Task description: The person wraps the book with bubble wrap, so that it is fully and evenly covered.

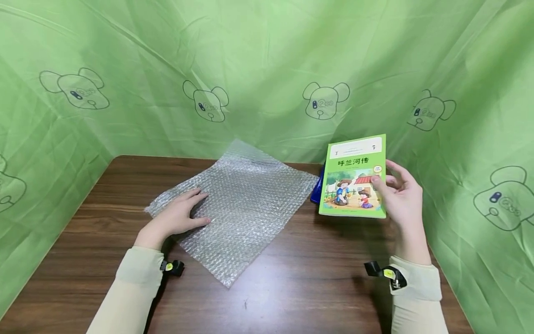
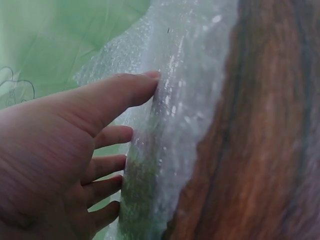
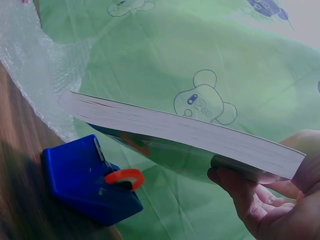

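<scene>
In the head view my right hand (image 1: 402, 192) grips a green paperback book (image 1: 354, 178) by its right edge, thumb on the illustrated cover and fingers behind. The book is lifted above the table; its page edges face the right wrist view. My left hand (image 1: 177, 213) rests on the left part of a sheet of bubble wrap (image 1: 250, 204), fingers spread and fairly straight. That sheet lies on the table, its far corner against the green cloth. Behind the book is a blue tape dispenser (image 3: 90, 180) with an orange-cored roll of tape (image 3: 125, 179), mostly hidden in the head view.
A brown wood-grain table (image 1: 292, 287) lies under everything. Green cloth (image 1: 267, 55) with printed mouse-like heads encloses the back and both sides. Black straps with small devices sit on both wrists.
</scene>
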Demonstrator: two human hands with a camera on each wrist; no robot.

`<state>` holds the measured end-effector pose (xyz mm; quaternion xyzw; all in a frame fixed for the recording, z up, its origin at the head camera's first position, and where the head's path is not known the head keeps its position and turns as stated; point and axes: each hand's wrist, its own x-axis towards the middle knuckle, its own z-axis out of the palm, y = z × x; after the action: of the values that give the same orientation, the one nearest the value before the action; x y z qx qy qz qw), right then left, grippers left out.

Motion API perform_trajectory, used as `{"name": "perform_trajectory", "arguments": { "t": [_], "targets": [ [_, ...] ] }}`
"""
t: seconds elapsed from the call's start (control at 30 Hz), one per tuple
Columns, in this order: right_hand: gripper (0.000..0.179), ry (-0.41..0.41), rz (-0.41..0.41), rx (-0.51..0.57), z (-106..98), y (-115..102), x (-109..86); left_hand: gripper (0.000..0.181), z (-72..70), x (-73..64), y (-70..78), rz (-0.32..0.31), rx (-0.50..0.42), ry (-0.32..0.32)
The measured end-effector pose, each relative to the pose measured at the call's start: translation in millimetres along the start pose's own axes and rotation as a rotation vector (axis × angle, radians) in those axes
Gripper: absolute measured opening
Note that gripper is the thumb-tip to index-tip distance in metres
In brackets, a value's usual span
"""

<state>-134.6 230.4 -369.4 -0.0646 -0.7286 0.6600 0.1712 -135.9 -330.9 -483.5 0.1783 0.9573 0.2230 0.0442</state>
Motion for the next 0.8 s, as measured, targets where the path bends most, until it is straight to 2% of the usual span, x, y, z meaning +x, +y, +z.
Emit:
{"name": "perform_trajectory", "arguments": {
  "t": [0.33, 0.8],
  "targets": [
    [0.065, -0.027, 0.014, 0.088, 3, 5, 8.0, 0.086, 1.3, -0.9, -1.8, -0.01, -0.011, 0.017],
    [0.065, -0.144, 0.034, 0.14, 33, 8, -3.6, 0.085, -2.5, -3.0, -0.6, -0.023, -0.016, 0.014]
  ]
}}
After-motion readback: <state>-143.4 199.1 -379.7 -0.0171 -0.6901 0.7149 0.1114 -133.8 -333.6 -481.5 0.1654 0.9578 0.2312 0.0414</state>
